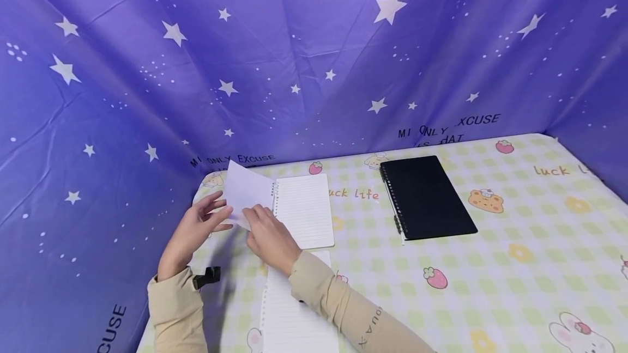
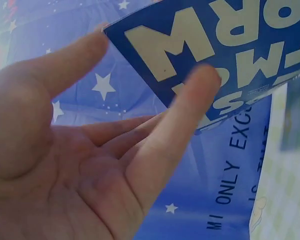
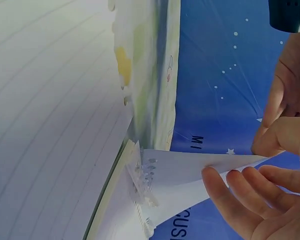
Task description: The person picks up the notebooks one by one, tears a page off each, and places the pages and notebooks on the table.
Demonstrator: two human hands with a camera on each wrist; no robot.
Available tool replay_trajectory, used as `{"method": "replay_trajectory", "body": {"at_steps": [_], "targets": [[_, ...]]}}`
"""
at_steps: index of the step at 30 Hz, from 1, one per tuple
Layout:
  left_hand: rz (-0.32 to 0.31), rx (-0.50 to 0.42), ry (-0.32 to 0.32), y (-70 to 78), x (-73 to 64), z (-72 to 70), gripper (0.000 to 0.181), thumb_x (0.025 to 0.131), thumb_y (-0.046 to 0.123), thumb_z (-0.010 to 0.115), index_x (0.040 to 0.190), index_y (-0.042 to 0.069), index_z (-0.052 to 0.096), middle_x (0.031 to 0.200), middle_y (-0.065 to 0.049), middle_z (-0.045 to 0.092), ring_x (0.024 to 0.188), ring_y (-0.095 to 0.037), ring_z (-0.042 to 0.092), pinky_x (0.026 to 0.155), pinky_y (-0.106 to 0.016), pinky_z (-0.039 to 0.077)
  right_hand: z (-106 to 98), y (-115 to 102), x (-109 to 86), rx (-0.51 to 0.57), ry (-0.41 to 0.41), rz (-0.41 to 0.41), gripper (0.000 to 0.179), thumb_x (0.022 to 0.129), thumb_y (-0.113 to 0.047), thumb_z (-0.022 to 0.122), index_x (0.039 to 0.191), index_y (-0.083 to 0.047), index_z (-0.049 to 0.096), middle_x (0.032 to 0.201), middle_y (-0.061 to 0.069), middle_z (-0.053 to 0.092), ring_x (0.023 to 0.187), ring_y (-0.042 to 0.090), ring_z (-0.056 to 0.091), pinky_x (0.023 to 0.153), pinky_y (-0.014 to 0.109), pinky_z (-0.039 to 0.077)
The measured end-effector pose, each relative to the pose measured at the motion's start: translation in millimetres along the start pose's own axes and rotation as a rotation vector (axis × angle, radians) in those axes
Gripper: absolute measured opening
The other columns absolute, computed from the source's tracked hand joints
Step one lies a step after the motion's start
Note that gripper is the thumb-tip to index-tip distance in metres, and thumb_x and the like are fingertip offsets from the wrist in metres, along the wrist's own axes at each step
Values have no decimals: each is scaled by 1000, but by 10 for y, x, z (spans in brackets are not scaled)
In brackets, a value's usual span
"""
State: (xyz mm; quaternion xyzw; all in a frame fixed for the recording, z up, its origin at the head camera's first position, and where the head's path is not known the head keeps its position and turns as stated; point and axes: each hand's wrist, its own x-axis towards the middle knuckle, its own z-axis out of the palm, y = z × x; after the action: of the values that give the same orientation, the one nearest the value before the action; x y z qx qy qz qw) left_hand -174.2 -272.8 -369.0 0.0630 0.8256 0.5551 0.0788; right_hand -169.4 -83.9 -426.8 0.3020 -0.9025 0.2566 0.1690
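Note:
A spiral-bound notebook lies at the far left of the table, its lined page [image 1: 304, 211] facing up and its cover [image 1: 247, 187] raised to the left. The cover is white inside; its outside, in the left wrist view, is blue with large cream letters. My right hand [image 1: 272, 238] pinches the lower edge of that cover between thumb and fingers. To the left, my left hand [image 1: 198, 227] holds its fingers mostly straight, thumb spread apart, right beside the cover's outer edge. A second set of lined sheets [image 1: 299, 309], with holes along its left side, lies below my right forearm.
A black ring-bound notebook [image 1: 432, 198] lies closed toward the back right. The table has a green-checked cloth [image 1: 373, 287] printed with strawberries, flowers and animals. A purple star-patterned curtain [image 1: 294, 42] hangs close behind the table and along its left side.

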Motion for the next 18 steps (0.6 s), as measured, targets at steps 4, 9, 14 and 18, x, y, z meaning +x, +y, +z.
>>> {"method": "replay_trajectory", "body": {"at_steps": [4,9,14,18], "targets": [[67,9,-63,-31,25,25,61,106,28,48,154,-3,28,156,-27,30,110,1,59,90,-25,56,-29,19,-24,18,23,1,46,84,-6,65,130,-3,57,113,6,61,99,18,59,81,24,53],[176,19,-135,-45,86,99,53,110,27,34,156,2,25,157,-23,29,128,-21,53,97,-19,50,-72,47,-53,73,64,12,48,84,-5,67,130,-3,56,111,5,62,97,18,58,80,24,53],[243,15,-173,-45,142,210,51,110,16,34,157,2,22,157,-24,30,135,-27,46,99,-18,48,-140,75,-54,126,98,43,53,86,-7,66,137,-2,52,116,6,61,103,18,58,86,22,52],[258,25,-184,-69,175,300,52,107,10,40,156,0,23,157,-25,28,135,-29,46,99,-17,48,-207,100,-61,172,110,76,54,89,-9,63,140,-1,49,124,9,59,111,19,57,93,25,51]]}}
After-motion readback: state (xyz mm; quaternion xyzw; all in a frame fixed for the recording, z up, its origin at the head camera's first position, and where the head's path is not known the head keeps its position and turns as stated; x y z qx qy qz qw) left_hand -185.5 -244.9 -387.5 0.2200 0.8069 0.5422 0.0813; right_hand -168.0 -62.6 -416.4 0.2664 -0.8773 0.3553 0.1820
